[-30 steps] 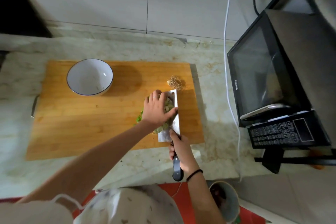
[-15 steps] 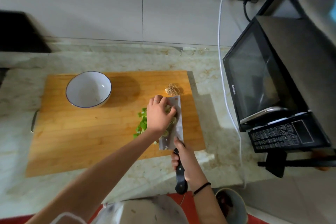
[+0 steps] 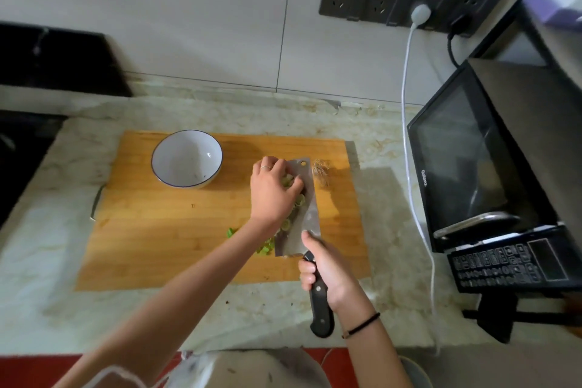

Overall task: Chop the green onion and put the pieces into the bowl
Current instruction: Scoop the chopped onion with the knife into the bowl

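Note:
A white bowl (image 3: 185, 161) with a blue rim stands on the far left part of the wooden cutting board (image 3: 157, 230) and holds almost nothing. My right hand (image 3: 330, 268) grips the black handle of a cleaver (image 3: 310, 214), whose blade lies flat over the board's right side. Chopped green onion pieces (image 3: 299, 200) sit on the blade, and my left hand (image 3: 271, 195) presses them there with spread fingers. A few green pieces (image 3: 266, 249) lie on the board under my left wrist. The cut-off root end (image 3: 321, 170) lies just right of the blade tip.
A black microwave (image 3: 488, 183) stands close on the right, with a white cable (image 3: 409, 135) running from the wall sockets (image 3: 393, 0) down past the board's right edge. A dark hob (image 3: 19, 151) borders the marble counter (image 3: 63, 246) on the left.
Both hands and the cleaver have shifted toward the board's far side with the onion pieces held on the blade. A few green pieces stayed behind on the board.

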{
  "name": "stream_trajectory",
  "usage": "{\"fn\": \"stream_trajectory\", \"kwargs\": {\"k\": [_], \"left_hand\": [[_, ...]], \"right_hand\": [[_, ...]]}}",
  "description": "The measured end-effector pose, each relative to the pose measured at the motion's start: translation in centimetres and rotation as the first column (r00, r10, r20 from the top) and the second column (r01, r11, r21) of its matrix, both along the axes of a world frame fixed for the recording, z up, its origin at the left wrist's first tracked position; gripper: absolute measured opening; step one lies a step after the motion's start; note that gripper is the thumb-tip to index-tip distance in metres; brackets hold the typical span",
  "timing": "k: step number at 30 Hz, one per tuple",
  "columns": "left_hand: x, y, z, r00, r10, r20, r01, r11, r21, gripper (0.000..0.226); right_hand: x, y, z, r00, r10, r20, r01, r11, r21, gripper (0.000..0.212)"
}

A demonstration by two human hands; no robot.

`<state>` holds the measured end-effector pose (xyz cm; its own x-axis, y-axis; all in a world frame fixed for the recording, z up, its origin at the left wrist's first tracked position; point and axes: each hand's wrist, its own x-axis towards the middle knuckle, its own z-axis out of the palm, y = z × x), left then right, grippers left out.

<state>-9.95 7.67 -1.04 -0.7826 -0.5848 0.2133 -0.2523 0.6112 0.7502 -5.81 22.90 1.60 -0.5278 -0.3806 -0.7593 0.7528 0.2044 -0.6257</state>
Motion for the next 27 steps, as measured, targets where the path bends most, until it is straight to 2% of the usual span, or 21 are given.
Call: {"fn": "stream_trajectory", "kwargs": {"k": [3, 7, 11, 17, 22, 25, 27], "left_hand": [[0.6, -2.8, 1.1, 0.997, 0.071, -0.011, -0.071, 0.997, 0.01, 0.016], [1.8, -7.7, 2.1, 0.983, 0.178, -0.032, -0.176, 0.983, 0.048, 0.014], [2.9, -12.2, 2.0, 0.958, 0.286, 0.013, -0.286, 0.956, 0.062, 0.014], [3.6, -16.1, 0.1, 0.929, 0.336, 0.155, -0.36, 0.918, 0.168, 0.015], [3.4, -18.0, -1.5, 0.924, 0.287, 0.252, -0.348, 0.904, 0.248, 0.021], [3.0, -18.6, -2.2, 0.924, 0.209, 0.321, -0.296, 0.921, 0.252, 0.03], [2.7, -19.0, -2.5, 0.916, 0.16, 0.367, -0.247, 0.947, 0.204, 0.028]], "right_hand": [[-0.4, -2.6, 0.9, 0.998, 0.065, -0.018, -0.066, 0.997, -0.038, 0.023], [-1.2, -7.3, 2.0, 0.979, 0.199, -0.034, -0.2, 0.979, -0.027, 0.004], [-2.0, -11.9, 2.6, 0.951, 0.308, -0.013, -0.308, 0.951, -0.013, 0.006], [-3.0, -15.9, 2.3, 0.9, 0.41, 0.149, -0.404, 0.912, -0.073, 0.018], [-4.3, -16.4, 1.7, 0.854, 0.401, 0.331, -0.357, 0.915, -0.187, 0.039], [-5.3, -16.7, 1.8, 0.772, 0.314, 0.552, -0.201, 0.945, -0.257, 0.049], [-5.8, -16.7, 1.9, 0.735, 0.279, 0.618, -0.122, 0.951, -0.284, 0.045]]}}
